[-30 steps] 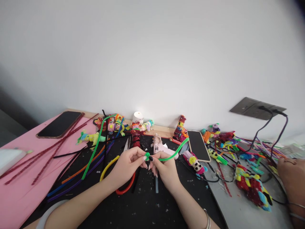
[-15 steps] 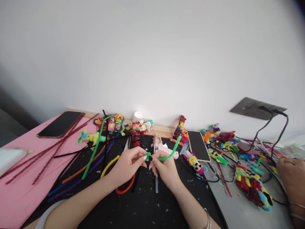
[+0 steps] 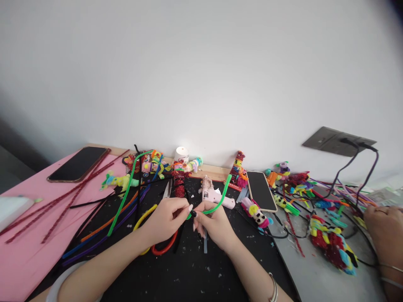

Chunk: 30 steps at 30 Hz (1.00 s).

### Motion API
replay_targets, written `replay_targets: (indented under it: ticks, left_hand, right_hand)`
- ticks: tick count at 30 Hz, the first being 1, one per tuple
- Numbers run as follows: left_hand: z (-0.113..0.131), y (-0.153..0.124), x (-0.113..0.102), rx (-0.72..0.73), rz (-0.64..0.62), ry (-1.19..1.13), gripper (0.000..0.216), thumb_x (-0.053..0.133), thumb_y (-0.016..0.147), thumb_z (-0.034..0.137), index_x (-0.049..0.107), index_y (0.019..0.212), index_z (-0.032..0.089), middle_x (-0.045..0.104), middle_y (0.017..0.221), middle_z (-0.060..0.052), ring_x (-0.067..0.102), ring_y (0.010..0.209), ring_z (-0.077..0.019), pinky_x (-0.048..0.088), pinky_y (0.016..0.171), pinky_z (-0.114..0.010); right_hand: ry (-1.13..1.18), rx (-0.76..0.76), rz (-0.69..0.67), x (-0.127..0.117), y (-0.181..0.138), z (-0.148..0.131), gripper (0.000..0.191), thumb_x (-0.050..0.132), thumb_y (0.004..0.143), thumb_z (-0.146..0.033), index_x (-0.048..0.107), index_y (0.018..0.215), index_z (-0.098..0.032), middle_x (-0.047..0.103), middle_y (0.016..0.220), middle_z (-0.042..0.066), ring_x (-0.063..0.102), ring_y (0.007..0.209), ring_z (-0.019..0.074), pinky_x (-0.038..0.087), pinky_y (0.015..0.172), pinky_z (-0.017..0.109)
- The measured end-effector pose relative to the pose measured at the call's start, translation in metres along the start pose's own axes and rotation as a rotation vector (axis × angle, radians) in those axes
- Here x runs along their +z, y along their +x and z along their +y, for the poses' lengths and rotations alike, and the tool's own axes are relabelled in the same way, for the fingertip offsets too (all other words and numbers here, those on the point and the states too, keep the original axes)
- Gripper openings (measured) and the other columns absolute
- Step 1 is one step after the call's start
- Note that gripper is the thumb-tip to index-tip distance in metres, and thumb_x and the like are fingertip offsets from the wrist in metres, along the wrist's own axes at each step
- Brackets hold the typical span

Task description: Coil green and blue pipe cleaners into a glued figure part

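Low in the centre of the frame, over the black mat (image 3: 189, 272), the person's left hand (image 3: 166, 218) and right hand (image 3: 214, 224) are pinching the bright green fuzzy pipe cleaner (image 3: 221, 198) between closed fingertips, seemingly keeping its bend tight.

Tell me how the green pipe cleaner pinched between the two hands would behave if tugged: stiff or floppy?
Probably bendy yet shape-holding: the green pipe cleaner arcs up free past the right hand without drooping. Likely very light, since fingertips of the left hand alone pinch its end. Its fuzzy surface should grip, not slip.
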State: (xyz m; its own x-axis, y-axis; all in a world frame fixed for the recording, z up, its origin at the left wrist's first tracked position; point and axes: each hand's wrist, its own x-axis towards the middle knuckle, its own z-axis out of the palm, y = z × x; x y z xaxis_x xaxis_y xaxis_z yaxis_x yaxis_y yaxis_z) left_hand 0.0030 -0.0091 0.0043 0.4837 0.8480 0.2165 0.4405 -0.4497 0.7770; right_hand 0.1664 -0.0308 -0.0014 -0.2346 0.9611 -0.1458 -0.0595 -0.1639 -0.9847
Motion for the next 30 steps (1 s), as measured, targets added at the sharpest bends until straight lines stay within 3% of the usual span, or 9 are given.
replay_targets:
  ticks: [8,15,19,25,30]
  left_hand:
    - [-0.0008,0.0014,-0.003,-0.059,-0.075,-0.186,0.036,0.035,0.09,0.031,0.041,0.057,0.019,0.047,0.051,0.004,0.047,0.05,-0.0109,0.034,0.054,-0.022]
    - [-0.0025,0.0013,0.0,-0.051,-0.02,-0.07,0.034,0.04,0.088,0.028,0.039,0.054,0.019,0.046,0.048,0.005,0.044,0.046,-0.0103,0.031,0.049,-0.022]
    - [-0.0025,0.0006,0.0014,-0.064,-0.032,-0.133,0.033,0.039,0.088,0.028,0.042,0.057,0.019,0.05,0.05,0.004,0.05,0.047,-0.0108,0.036,0.051,-0.022]
    - [0.0014,0.0009,0.0026,-0.163,-0.078,-0.359,0.025,0.041,0.089,0.034,0.057,0.077,0.018,0.064,0.065,0.0,0.064,0.06,-0.0158,0.049,0.059,-0.025]
    - [0.0027,0.0009,0.0064,-0.237,-0.064,-0.544,0.025,0.052,0.083,0.028,0.055,0.105,0.017,0.071,0.085,-0.005,0.069,0.075,-0.0191,0.054,0.066,-0.028]
  right_hand:
    - [-0.011,-0.019,0.026,-0.0004,0.0007,0.0026,0.027,0.063,0.075,-0.038,0.052,0.066,-0.015,0.057,0.049,-0.004,0.041,0.03,0.0039,0.03,0.031,0.015]
    - [-0.094,-0.029,0.064,0.0007,0.0008,0.0065,0.023,0.058,0.078,-0.036,0.051,0.068,-0.016,0.055,0.048,-0.005,0.04,0.03,0.0043,0.028,0.031,0.016]
    - [-0.172,-0.062,0.108,0.0006,0.0007,0.0089,0.021,0.056,0.08,-0.033,0.05,0.068,-0.016,0.054,0.05,-0.006,0.041,0.031,0.0047,0.03,0.032,0.016]
    - [-0.13,-0.082,0.17,-0.0011,0.0016,0.0054,0.021,0.057,0.079,-0.033,0.049,0.068,-0.016,0.053,0.049,-0.005,0.04,0.031,0.0048,0.029,0.031,0.016]
    - [-0.037,-0.129,0.211,0.0008,0.0004,0.0027,0.024,0.058,0.08,-0.033,0.051,0.066,-0.015,0.051,0.045,-0.005,0.037,0.029,0.0036,0.024,0.031,0.016]
